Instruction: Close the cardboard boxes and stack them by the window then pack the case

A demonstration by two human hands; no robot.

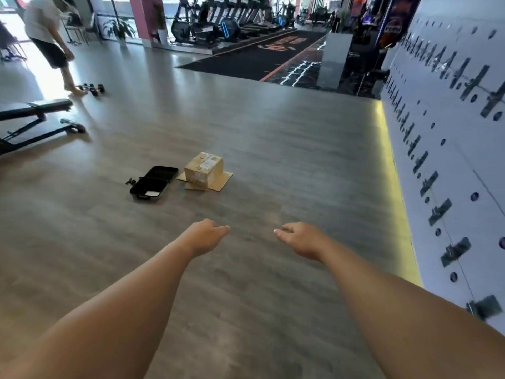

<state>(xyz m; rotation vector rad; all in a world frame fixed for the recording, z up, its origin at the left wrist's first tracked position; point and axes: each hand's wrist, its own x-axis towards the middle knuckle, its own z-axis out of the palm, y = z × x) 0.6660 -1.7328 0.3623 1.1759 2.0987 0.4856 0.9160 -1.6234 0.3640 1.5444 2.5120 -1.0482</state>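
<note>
Both hands, left (206, 236) and right (302, 240), empty, fingers relaxed; cardboard box (203, 168) label unreadable; case (153, 184) open.

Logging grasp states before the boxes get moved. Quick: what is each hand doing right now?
Left hand: open, fingers relaxed, holding nothing.
Right hand: open, fingers relaxed, holding nothing.

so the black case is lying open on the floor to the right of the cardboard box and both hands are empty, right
Not quite. In the head view the black case lies open on the floor to the left of the cardboard box, not the right. The rest holds: the left hand and right hand are both empty.
</note>
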